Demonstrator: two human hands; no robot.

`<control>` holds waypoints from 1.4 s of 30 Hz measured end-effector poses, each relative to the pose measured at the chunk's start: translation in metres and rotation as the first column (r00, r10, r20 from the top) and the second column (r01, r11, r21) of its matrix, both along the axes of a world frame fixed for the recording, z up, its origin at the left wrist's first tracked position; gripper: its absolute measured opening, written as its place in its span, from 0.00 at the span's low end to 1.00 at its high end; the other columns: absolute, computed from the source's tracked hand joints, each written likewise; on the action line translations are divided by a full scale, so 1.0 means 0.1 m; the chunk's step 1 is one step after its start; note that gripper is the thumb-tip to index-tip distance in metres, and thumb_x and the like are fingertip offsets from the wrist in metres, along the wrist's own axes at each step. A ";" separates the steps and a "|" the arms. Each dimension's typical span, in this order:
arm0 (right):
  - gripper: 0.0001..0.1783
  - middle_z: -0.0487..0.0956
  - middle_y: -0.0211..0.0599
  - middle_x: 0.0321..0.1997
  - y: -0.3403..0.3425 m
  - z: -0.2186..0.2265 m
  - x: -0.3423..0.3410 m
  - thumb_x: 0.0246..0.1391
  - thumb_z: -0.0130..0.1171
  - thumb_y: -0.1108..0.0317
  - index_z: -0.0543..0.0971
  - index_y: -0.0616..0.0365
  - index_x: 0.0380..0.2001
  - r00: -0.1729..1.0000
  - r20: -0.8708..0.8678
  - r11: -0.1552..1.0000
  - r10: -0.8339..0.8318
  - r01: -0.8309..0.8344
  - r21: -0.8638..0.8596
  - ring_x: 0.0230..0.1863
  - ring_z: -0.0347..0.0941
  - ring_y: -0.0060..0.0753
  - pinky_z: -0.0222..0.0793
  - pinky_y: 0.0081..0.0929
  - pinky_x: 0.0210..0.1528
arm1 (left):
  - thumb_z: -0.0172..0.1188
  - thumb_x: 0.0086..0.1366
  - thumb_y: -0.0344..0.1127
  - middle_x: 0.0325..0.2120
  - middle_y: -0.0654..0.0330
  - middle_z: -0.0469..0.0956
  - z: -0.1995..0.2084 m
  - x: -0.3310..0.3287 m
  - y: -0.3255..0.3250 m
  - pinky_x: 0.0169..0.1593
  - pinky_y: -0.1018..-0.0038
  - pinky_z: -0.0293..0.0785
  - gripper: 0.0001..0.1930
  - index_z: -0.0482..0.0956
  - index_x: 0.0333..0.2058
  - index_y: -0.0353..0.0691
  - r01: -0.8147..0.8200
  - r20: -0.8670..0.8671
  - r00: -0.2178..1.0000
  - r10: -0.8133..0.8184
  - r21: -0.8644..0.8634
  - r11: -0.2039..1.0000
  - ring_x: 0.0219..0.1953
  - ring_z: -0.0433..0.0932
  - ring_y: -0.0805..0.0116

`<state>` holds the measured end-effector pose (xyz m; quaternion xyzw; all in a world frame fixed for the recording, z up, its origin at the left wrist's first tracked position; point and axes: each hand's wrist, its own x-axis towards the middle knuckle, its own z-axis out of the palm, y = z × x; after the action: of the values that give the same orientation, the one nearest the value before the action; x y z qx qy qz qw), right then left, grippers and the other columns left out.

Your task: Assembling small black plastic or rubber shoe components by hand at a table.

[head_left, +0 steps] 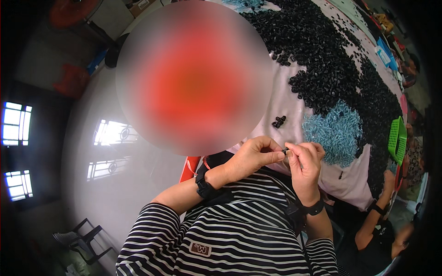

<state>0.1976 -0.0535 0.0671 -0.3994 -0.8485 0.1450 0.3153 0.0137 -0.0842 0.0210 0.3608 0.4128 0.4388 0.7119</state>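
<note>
My left hand (255, 158) and my right hand (305, 164) meet over the near edge of the table, fingertips almost touching. Between them they pinch a small black part (285, 151), mostly covered by the fingers. Just beyond my hands, a little cluster of black parts (278, 122) lies on the pale pink cloth (286, 92). To the right of my right hand is a heap of thin, light-blue pieces (334, 131), too fine to name. One dark piece (340, 175) rests on the cloth nearer to me.
A wide spread of small black parts (317, 50) covers the table's far and right side. At the right edge stands a green perforated basket (397, 140). Another person's arm (375, 214) reaches in at the lower right. A dark chair (83, 239) stands at the lower left. A blurred disc hides the upper middle.
</note>
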 end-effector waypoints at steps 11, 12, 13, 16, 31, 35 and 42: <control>0.21 0.74 0.33 0.40 -0.08 0.17 -0.03 0.47 0.67 0.72 0.79 0.56 0.47 0.980 0.194 0.998 0.038 -0.045 0.033 0.43 0.72 0.33 0.52 0.47 0.65 | 0.64 0.67 0.33 0.37 0.59 0.82 0.03 -0.04 0.01 0.46 0.79 0.77 0.10 0.79 0.41 0.31 0.010 0.102 0.995 -0.002 -0.076 0.997 0.40 0.81 0.75; 0.24 0.74 0.33 0.42 -0.09 0.16 -0.03 0.44 0.69 0.71 0.79 0.56 0.48 0.978 0.208 0.997 0.030 -0.043 0.058 0.44 0.72 0.33 0.51 0.49 0.66 | 0.64 0.67 0.32 0.36 0.59 0.83 0.04 -0.04 0.01 0.47 0.79 0.78 0.10 0.80 0.40 0.31 0.020 0.136 0.991 -0.006 -0.100 0.995 0.40 0.81 0.74; 0.24 0.74 0.33 0.42 -0.10 0.14 -0.03 0.44 0.69 0.71 0.79 0.56 0.48 0.978 0.207 0.997 0.030 -0.042 0.057 0.44 0.72 0.33 0.51 0.49 0.66 | 0.64 0.67 0.32 0.36 0.59 0.83 0.03 -0.03 0.01 0.47 0.79 0.78 0.10 0.80 0.40 0.31 0.020 0.135 0.991 -0.006 -0.101 0.995 0.40 0.81 0.74; 0.25 0.74 0.32 0.41 -0.09 0.08 -0.01 0.42 0.71 0.71 0.79 0.55 0.47 0.973 0.231 0.996 0.007 -0.027 0.086 0.44 0.72 0.34 0.51 0.50 0.65 | 0.64 0.66 0.32 0.36 0.59 0.83 0.03 -0.01 0.01 0.43 0.80 0.77 0.09 0.80 0.39 0.31 0.017 0.193 0.981 0.007 -0.124 0.992 0.37 0.81 0.75; 0.08 0.79 0.35 0.38 -0.07 0.03 0.17 0.61 0.60 0.70 0.81 0.60 0.42 0.968 -0.232 0.841 -0.092 -0.049 -0.538 0.42 0.73 0.35 0.64 0.29 0.51 | 0.65 0.66 0.32 0.36 0.63 0.82 0.09 0.01 -0.01 0.46 0.80 0.76 0.10 0.80 0.42 0.32 0.060 0.127 0.991 -0.049 -0.085 0.995 0.40 0.80 0.77; 0.06 0.80 0.30 0.36 -0.12 0.01 0.16 0.60 0.61 0.72 0.81 0.57 0.41 0.908 -0.347 0.788 -0.235 -0.032 -0.615 0.40 0.74 0.31 0.63 0.30 0.53 | 0.66 0.66 0.33 0.36 0.63 0.82 0.13 0.00 0.01 0.46 0.80 0.76 0.11 0.80 0.43 0.32 0.061 0.066 0.996 -0.057 -0.066 0.996 0.40 0.79 0.78; 0.09 0.81 0.27 0.34 -0.05 0.13 0.10 0.57 0.61 0.76 0.82 0.56 0.41 0.998 -0.060 0.987 -0.021 0.011 -0.160 0.37 0.75 0.28 0.56 0.36 0.63 | 0.65 0.67 0.33 0.36 0.63 0.82 0.09 0.00 -0.01 0.46 0.81 0.76 0.11 0.80 0.43 0.33 0.041 0.008 0.999 -0.040 -0.009 0.999 0.40 0.79 0.79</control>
<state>0.2077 -0.0584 0.0800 -0.4257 -0.8207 0.2222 0.3095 0.0140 -0.0857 0.0305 0.3640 0.4047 0.4238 0.7239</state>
